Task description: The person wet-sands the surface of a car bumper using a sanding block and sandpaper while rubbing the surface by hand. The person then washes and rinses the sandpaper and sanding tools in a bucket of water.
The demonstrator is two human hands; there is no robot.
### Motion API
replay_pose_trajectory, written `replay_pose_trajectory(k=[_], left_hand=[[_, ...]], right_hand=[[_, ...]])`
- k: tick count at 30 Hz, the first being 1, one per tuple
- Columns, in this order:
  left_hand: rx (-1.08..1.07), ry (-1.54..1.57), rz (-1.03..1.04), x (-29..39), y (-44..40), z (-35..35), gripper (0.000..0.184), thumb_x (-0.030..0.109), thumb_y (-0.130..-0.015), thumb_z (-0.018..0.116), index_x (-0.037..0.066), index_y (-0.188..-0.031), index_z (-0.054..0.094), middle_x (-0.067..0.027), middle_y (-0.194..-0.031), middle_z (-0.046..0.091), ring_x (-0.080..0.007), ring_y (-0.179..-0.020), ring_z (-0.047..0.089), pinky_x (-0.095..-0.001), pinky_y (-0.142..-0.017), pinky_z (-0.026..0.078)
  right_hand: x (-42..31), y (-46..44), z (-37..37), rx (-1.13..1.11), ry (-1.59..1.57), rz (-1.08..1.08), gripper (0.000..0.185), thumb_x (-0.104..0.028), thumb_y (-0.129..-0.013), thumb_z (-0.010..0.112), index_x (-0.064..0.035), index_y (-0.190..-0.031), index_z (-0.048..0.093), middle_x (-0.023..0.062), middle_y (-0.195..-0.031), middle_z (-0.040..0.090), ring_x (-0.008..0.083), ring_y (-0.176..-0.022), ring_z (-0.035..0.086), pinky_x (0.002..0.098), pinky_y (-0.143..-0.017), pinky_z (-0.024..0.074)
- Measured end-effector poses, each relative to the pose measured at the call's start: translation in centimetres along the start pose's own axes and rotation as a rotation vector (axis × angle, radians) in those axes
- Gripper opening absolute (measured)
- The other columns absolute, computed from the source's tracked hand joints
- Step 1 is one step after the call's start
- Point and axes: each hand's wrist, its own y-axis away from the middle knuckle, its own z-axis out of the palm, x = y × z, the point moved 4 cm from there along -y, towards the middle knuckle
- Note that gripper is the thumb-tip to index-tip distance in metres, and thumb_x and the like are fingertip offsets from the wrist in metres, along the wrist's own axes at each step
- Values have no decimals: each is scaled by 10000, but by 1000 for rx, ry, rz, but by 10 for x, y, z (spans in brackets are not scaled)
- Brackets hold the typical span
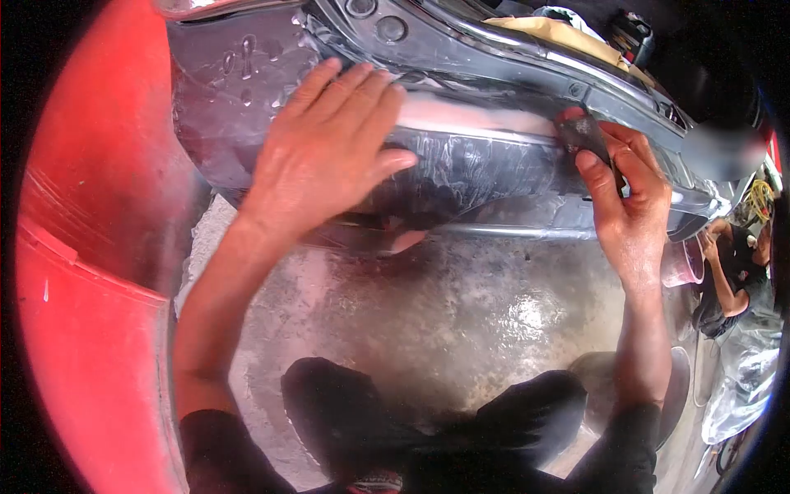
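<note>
My left hand [325, 152] lies open on the wet grey car body panel [485, 169], fingers stretched toward its upper edge and thumb apart. In my right hand [629, 193] a dark sanding block [586, 136] with a reddish end is gripped between thumb and fingers. The block is at the right end of a smooth pinkish-white filler strip [477, 114], which runs along the panel's ridge between my hands. Whitish streaks run down the panel below the strip. The block's underside is hidden.
A large red panel [99, 247] stands close on the left. Wet concrete floor [428, 321] lies below the car. At right, another person [736, 280] crouches beside a pinkish bucket [683, 265], near clear plastic sheeting [745, 387]. Tan paper [559, 39] lies on the car above.
</note>
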Motion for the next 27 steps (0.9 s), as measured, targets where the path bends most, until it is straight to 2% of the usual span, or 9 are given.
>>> replay_pose_trajectory(k=[5, 9, 12, 15, 18, 21, 23, 25, 27], left_hand=[[12, -168, 34, -29, 11, -28, 524, 448, -933, 687, 38, -1259, 696, -130, -1359, 665, -339, -1338, 575, -524, -1170, 399], [247, -143, -102, -42, 29, -43, 354, 291, -1017, 635, 16, -1223, 721, -148, -1254, 722, -341, -1231, 655, -470, -1119, 440], [624, 158, -266, -44, 31, -43, 279, 238, -944, 725, 22, -1120, 748, -139, -1136, 752, -337, -1106, 697, -460, -1026, 495], [854, 329, -421, -46, 39, -46, 314, 192, -1057, 554, -53, -1149, 726, -169, -1162, 751, -287, -1061, 708, -385, -971, 520], [957, 502, -619, -45, 50, -64, 434, 210, -1110, 421, -131, -1175, 682, -244, -1182, 728, -329, -1089, 705, -426, -1024, 515], [1087, 599, -545, -57, 53, -64, 527, 278, -1123, 380, -181, -1147, 638, -329, -1188, 693, -401, -1110, 692, -509, -1067, 502], [1123, 700, -505, -50, 51, -64, 377, 218, -1091, 501, -96, -1133, 705, -156, -1066, 729, -202, -940, 631, -320, -869, 467], [1146, 750, -431, -55, 59, -64, 373, 218, -1090, 506, -96, -1143, 701, -159, -1069, 726, -208, -946, 627, -322, -871, 463], [1151, 743, -353, -66, 68, -59, 478, 261, -1110, 425, -160, -1169, 644, -294, -1165, 694, -365, -1081, 668, -463, -1022, 485]], right_hand=[[-7, -6, 12, -54, 115, -40, 265, -50, -898, 721, -13, -1157, 762, 184, -1105, 708, 351, -979, 691, 410, -867, 541], [-37, -22, 56, -61, 16, -187, 263, -93, -890, 706, 0, -1131, 757, 209, -1068, 702, 401, -979, 667, 460, -897, 537], [-83, -45, 106, -72, -47, -278, 273, -121, -891, 694, 19, -1117, 753, 241, -1048, 690, 440, -958, 655, 488, -896, 536], [-88, -45, 99, -125, -59, -218, 290, -119, -893, 694, 19, -1140, 754, 257, -1024, 686, 450, -953, 651, 492, -892, 529], [-85, -33, 87, -109, -39, -219, 286, -117, -891, 695, 40, -1123, 753, 256, -1010, 688, 445, -933, 657, 494, -890, 525], [-92, -52, 109, -19, -41, -264, 236, -140, -890, 690, 40, -1027, 761, 271, -914, 689, 435, -916, 663, 499, -870, 527], [-90, -66, 121, 15, -60, -242, 207, -144, -891, 683, 43, -946, 753, 292, -887, 683, 465, -899, 667, 515, -835, 532], [-96, -63, 120, 7, -84, -222, 201, -141, -889, 682, 48, -914, 747, 305, -892, 678, 485, -885, 667, 520, -820, 535], [-101, -48, 112, -4, -140, -229, 201, -140, -889, 682, 52, -893, 741, 316, -886, 672, 496, -876, 666, 519, -811, 538]])
